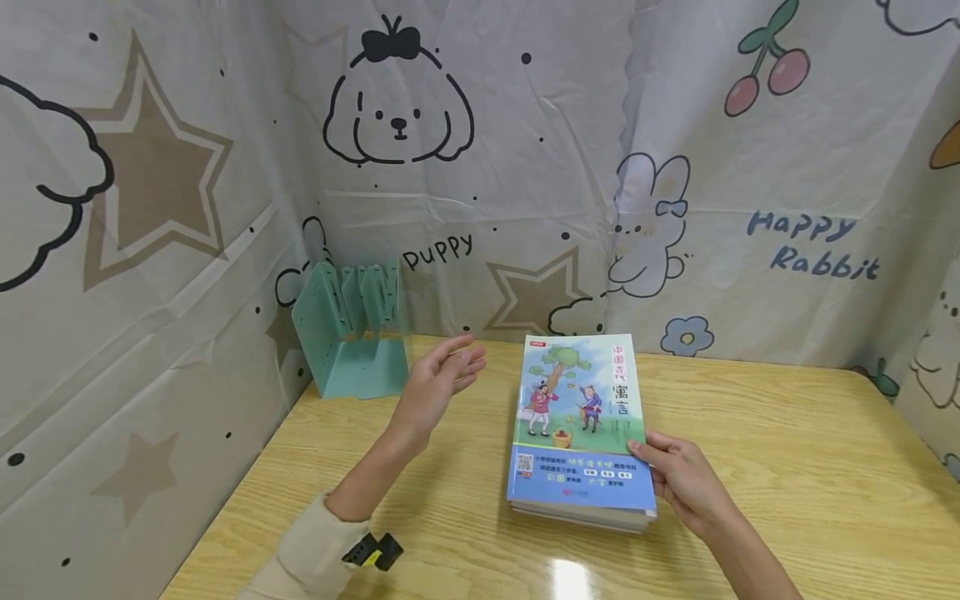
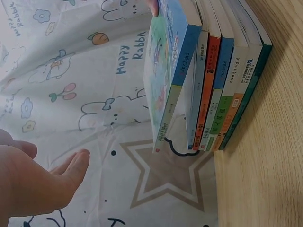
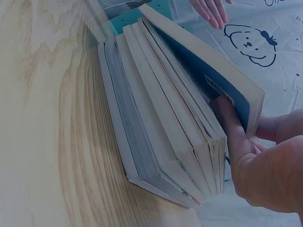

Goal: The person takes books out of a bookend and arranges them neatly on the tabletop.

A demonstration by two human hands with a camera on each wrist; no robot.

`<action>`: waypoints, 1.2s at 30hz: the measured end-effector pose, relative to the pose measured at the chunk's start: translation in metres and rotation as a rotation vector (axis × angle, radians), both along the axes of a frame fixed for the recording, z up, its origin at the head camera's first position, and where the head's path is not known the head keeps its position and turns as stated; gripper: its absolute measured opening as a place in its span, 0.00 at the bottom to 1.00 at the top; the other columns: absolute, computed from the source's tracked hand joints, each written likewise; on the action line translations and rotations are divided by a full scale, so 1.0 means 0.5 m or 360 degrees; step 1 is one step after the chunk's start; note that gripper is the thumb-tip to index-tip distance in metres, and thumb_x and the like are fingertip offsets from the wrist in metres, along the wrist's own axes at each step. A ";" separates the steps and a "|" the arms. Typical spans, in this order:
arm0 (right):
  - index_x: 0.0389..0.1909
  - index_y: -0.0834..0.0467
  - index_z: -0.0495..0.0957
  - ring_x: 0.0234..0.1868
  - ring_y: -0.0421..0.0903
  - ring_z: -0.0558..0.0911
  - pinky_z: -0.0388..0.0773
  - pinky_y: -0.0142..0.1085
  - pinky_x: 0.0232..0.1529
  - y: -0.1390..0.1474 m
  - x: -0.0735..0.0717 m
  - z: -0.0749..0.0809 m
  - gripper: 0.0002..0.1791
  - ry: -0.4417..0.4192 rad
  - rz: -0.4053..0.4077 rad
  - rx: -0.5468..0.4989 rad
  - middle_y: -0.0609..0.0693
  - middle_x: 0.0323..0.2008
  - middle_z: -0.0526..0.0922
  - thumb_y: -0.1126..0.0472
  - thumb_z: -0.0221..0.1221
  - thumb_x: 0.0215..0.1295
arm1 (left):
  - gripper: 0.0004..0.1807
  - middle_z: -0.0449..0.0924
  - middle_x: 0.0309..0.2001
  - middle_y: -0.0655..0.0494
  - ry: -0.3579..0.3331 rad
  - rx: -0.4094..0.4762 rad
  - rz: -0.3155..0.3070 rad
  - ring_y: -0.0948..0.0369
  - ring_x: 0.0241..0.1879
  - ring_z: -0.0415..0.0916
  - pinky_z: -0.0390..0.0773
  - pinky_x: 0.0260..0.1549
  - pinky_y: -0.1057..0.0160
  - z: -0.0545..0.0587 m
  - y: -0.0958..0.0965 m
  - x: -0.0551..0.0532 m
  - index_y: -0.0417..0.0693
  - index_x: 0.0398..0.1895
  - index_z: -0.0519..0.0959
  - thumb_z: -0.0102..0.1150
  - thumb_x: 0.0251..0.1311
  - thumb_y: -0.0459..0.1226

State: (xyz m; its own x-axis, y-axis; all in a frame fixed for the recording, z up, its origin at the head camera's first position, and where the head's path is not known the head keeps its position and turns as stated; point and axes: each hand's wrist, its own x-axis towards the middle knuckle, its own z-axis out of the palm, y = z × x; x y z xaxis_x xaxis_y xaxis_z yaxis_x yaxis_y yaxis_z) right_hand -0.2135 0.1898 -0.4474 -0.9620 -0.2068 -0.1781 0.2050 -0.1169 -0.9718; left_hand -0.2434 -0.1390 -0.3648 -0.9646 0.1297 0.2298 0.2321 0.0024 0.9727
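A stack of several books (image 2: pixel 232 71) lies on the table, the spines toward the left wrist camera. On top is a picture book (image 1: pixel 558 400) with a tree and two figures on its cover and a blue lower band. My right hand (image 1: pixel 686 483) pinches this book at its right edge, thumb on the cover and fingers underneath. In the right wrist view the top book (image 3: pixel 208 56) tilts up from the stack, opening a wedge-shaped gap. My left hand (image 1: pixel 431 387) is held in the air left of the books, fingers extended, touching nothing.
A teal bookend rack (image 1: pixel 360 367) with upright dividers stands at the table's back left corner. The wooden table (image 1: pixel 757 450) meets a printed cloth (image 1: pixel 517 167) hung behind and along the left side.
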 end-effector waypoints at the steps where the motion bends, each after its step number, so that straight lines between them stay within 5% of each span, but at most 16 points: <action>1: 0.71 0.76 0.56 0.43 0.48 0.87 0.84 0.43 0.43 0.000 0.000 -0.001 0.32 -0.0005 -0.0001 0.0005 0.56 0.45 0.85 0.62 0.53 0.77 | 0.22 0.75 0.62 0.42 -0.0001 -0.0004 -0.0001 0.50 0.60 0.75 0.74 0.58 0.59 0.000 0.000 0.000 0.38 0.69 0.67 0.45 0.78 0.39; 17: 0.68 0.79 0.59 0.40 0.48 0.87 0.84 0.41 0.41 0.005 -0.004 -0.004 0.30 -0.0037 0.0006 0.0099 0.58 0.43 0.86 0.61 0.52 0.77 | 0.23 0.76 0.62 0.43 -0.0027 -0.0041 -0.0002 0.51 0.60 0.75 0.74 0.58 0.58 -0.005 0.001 -0.004 0.40 0.70 0.67 0.45 0.78 0.40; 28: 0.55 0.74 0.77 0.30 0.48 0.86 0.84 0.40 0.31 0.006 -0.008 0.021 0.27 0.0120 -0.0127 0.0938 0.54 0.33 0.86 0.54 0.63 0.69 | 0.23 0.75 0.62 0.41 -0.0074 -0.0051 -0.0010 0.50 0.60 0.75 0.74 0.58 0.57 -0.024 0.006 -0.008 0.39 0.70 0.66 0.46 0.77 0.40; 36: 0.48 0.70 0.80 0.22 0.46 0.83 0.80 0.39 0.24 0.011 0.000 0.030 0.27 0.0315 -0.0090 0.1391 0.49 0.22 0.81 0.48 0.65 0.65 | 0.24 0.75 0.62 0.39 -0.0089 -0.0091 -0.0032 0.49 0.61 0.74 0.74 0.58 0.56 -0.037 0.015 -0.008 0.38 0.70 0.67 0.45 0.77 0.40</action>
